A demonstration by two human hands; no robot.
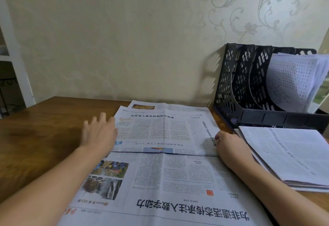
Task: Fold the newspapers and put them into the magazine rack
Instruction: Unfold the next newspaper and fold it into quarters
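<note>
A pale wall with swirly flower patterns stands behind a brown wooden tabletop (44, 136).

In the head view, a big newspaper (160, 172) lies flat in the middle of the tabletop. Its far part is folded toward the person, so a smaller folded flap (165, 129) lies on top, and the fold edge runs from 9 o'clock to 3 o'clock. The long side of the paper runs the same way, left to right.

The left hand (99, 133) is at the flap's 9 o'clock edge. It looks blurry. Its fingers are straight and spread, lying flat where the paper meets the wood, gripping nothing. The right hand (229, 147) is at the flap's 3 o'clock edge. Its fingers are curled down onto the paper's edge; it looks like a pinch, but I cannot tell for sure.

The black magazine rack (236, 86) stands at 2 o'clock from the newspaper, against the wall, so the right hand is nearer to it. Some papers (293, 83) already lean in its right slot. A stack of folded newspapers (288, 156) lies just in front of the rack.

I think the next fold brings one side across to the other.
</note>
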